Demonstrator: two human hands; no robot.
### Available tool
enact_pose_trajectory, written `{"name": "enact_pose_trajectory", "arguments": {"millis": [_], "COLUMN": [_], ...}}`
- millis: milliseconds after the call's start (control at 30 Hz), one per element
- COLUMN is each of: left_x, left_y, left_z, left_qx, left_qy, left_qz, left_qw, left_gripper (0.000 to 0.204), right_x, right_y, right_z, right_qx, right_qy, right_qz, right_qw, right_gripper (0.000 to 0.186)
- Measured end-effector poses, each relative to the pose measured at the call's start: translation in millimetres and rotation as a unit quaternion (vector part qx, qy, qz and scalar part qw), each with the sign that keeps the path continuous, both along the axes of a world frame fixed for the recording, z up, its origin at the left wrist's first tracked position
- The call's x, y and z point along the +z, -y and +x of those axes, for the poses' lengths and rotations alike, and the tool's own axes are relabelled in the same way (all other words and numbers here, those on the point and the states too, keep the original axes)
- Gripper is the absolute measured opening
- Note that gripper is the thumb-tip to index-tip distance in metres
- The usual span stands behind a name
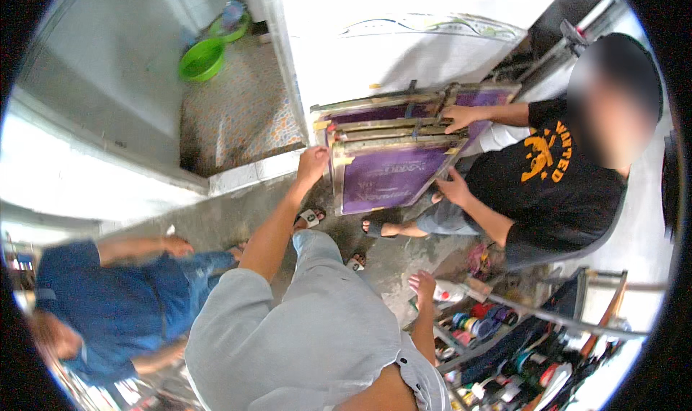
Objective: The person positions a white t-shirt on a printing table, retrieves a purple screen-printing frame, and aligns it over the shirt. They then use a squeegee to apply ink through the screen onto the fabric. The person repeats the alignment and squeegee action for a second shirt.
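Note:
Several screen-printing frames [393,177] with purple mesh and worn metal borders stand upright together near the white wall. At their left edge is my left hand [313,164], its fingers closed on the border of a front frame; the fingertips are partly hidden. My right hand [423,285] is low on the right, holding nothing, with fingers apart, close to a white bottle [448,291] with a red part. Across from me, a person in a black T-shirt [555,188] has one hand [461,117] on top of the frames and the other hand [454,188] at their right side.
A person in blue [122,296] is at my left. A raised sill [256,172] edges a tiled room with green basins [202,59]. At lower right, a metal rack [504,306] holds jars, bottles and clutter. A pink bundle [478,258] lies on the concrete floor [389,267].

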State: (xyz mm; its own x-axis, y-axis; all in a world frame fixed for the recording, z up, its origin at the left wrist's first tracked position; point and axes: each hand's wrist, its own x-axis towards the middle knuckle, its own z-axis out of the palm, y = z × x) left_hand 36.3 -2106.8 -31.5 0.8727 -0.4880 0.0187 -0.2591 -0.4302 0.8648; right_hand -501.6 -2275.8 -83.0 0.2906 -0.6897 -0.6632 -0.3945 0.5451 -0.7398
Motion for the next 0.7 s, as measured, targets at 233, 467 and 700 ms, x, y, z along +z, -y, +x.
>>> {"name": "enact_pose_trajectory", "arguments": {"millis": [233, 467, 700], "left_x": [-8.3, 8.9, 18.8], "left_y": [51.5, 71.3, 129.1], "left_z": [92.0, 109.0, 110.9], "left_qx": [-0.043, -0.256, -0.253], "left_qy": [0.016, 0.158, 0.218], "left_qz": [0.058, 0.081, 0.368], "left_qw": [0.997, 0.95, 0.868], "left_gripper": [0.024, 0.042, 0.071], "right_x": [-57.1, -59.5, -26.8], "right_y": [-199.5, -366.7, -355.4], "right_z": [-94.8, 5.4, 153.1], "right_qx": [-0.286, 0.051, -0.28], "right_qy": [-0.073, -0.089, 0.071], "right_qz": [0.211, 0.054, 0.217], "right_qw": [0.932, 0.993, 0.932], "right_gripper": [0.031, 0.029, 0.021]}}
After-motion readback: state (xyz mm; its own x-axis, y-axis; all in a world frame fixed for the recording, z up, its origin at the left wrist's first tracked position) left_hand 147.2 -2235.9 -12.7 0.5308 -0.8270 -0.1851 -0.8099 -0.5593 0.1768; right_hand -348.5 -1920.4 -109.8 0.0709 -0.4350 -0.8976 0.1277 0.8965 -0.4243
